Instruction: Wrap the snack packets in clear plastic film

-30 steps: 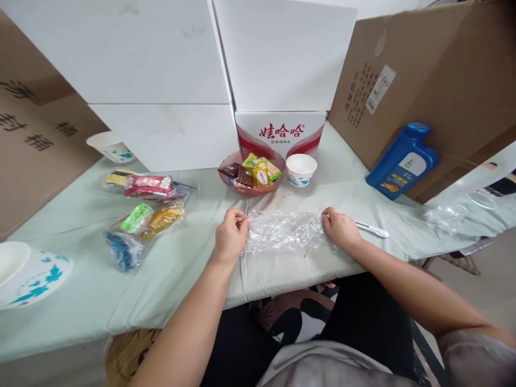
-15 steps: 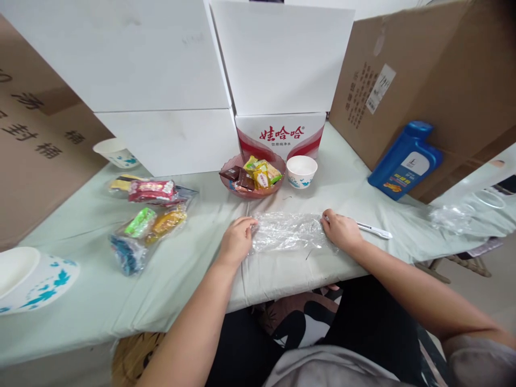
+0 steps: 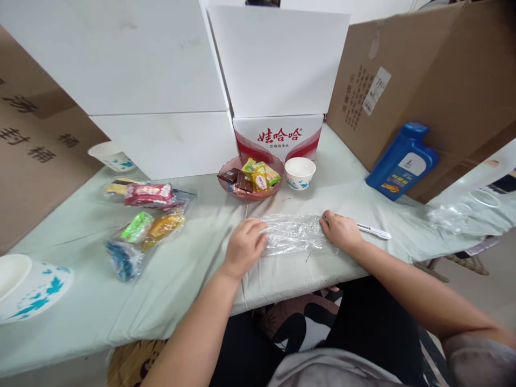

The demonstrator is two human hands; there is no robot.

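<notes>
Left hand (image 3: 244, 246) has slid rightward over the clear plastic bag (image 3: 293, 234) w/ fingers flat, pressing its left end. Right hand (image 3: 341, 231) stays pinning the bag's 3 o'clock end, fingers curled. Bag lies flatter on worktop (image 3: 193, 269), at 6 o'clock of candy dish (image 3: 250, 180); looks like smoothing.

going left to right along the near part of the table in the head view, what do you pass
white bowl with blue print → clear bags of snacks → left hand → clear plastic bag → right hand → white pen → crumpled clear plastic
</notes>
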